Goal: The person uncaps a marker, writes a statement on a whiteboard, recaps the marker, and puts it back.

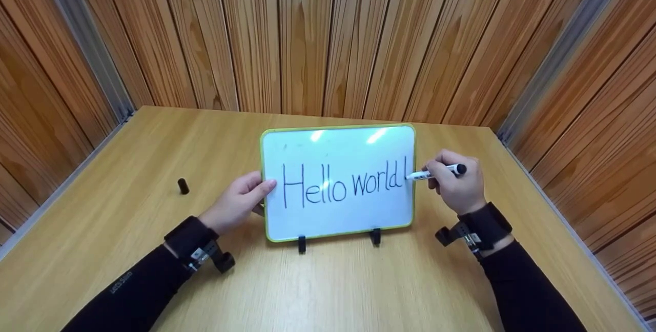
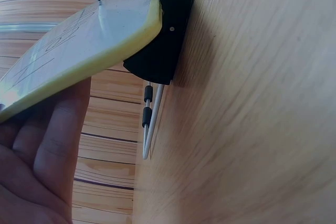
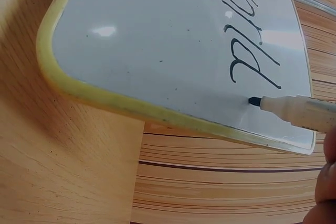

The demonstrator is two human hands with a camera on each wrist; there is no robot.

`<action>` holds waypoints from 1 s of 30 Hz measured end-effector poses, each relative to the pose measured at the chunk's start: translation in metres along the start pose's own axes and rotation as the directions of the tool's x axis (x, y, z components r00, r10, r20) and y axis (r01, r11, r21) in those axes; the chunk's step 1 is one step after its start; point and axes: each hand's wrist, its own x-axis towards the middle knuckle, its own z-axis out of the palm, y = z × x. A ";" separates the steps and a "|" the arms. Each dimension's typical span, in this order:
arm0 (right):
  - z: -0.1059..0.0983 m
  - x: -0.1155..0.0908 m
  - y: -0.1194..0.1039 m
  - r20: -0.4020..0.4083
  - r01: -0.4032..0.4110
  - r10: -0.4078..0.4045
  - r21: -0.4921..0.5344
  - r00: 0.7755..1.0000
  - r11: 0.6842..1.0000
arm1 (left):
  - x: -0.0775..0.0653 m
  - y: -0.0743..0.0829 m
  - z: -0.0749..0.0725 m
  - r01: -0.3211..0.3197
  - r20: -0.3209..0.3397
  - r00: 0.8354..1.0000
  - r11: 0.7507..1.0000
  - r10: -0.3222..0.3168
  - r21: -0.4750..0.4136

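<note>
A small whiteboard [image 1: 338,219] with a yellow-green frame leans back on a black stand [image 2: 168,35]. "Hello world" is written across it in dark ink, followed in the head view by an upright stroke. My left hand [image 1: 238,201] grips the board's left edge, thumb on the front face and fingers [image 2: 60,140] behind. Between the thumb and fingers of my right hand [image 1: 458,181] is a white whiteboard marker [image 3: 296,111] with a black end. Its dark tip is at the board's surface, just right of the "d"; whether it touches is hard to tell.
A black marker cap [image 1: 183,186] stands on the wooden table [image 1: 328,291], left of my left hand. Two black stand feet [image 1: 302,244] stick out under the board's lower edge. Wood-panelled walls [image 1: 307,40] enclose the table at the back and sides.
</note>
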 end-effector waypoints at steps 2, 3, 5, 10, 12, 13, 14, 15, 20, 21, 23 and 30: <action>0.000 0.000 0.001 -0.001 0.008 -0.008 0.000 1.000 1.000 | 0.000 0.000 0.000 0.001 0.000 1.000 1.000 -0.001 0.001; 0.000 0.000 0.001 -0.002 0.010 -0.010 0.002 1.000 1.000 | 0.000 0.000 0.000 0.003 0.000 1.000 1.000 -0.003 0.002; -0.001 0.000 0.001 -0.004 0.013 -0.013 0.007 1.000 1.000 | 0.000 0.000 -0.001 0.007 0.000 1.000 1.000 -0.007 0.003; -0.003 0.000 0.001 -0.006 -0.001 0.002 0.036 1.000 0.999 | 0.001 0.000 -0.001 0.011 0.004 1.000 1.000 -0.011 0.006; -0.004 0.000 0.001 0.004 -0.001 0.000 0.044 1.000 0.999 | 0.001 0.000 -0.002 0.011 0.006 1.000 1.000 -0.011 0.006; -0.004 0.000 0.001 0.010 0.004 -0.005 0.047 1.000 0.999 | 0.001 0.000 -0.002 0.011 0.004 1.000 1.000 -0.011 0.006; -0.004 0.001 0.001 0.017 0.010 -0.011 0.051 1.000 0.999 | 0.001 0.000 -0.002 0.012 0.002 1.000 1.000 -0.012 0.004; -0.003 0.001 0.002 0.022 0.020 -0.022 0.055 1.000 0.998 | 0.001 0.000 -0.002 0.011 -0.001 1.000 1.000 -0.011 0.003; -0.001 0.001 0.005 0.035 0.067 -0.069 0.054 0.997 0.996 | 0.000 0.000 -0.001 0.001 -0.014 1.000 1.000 -0.001 -0.005; -0.001 0.001 0.005 0.036 0.070 -0.072 0.047 0.997 0.996 | 0.000 0.000 0.000 -0.002 -0.015 1.000 1.000 0.002 -0.005; 0.000 0.001 0.006 0.040 0.066 -0.067 0.031 0.997 0.997 | 0.000 0.000 0.000 -0.001 -0.015 1.000 1.000 0.001 -0.006; 0.001 0.000 0.005 0.041 0.049 -0.048 -0.004 0.998 0.999 | 0.001 -0.001 0.000 0.007 -0.010 1.000 1.000 -0.007 -0.002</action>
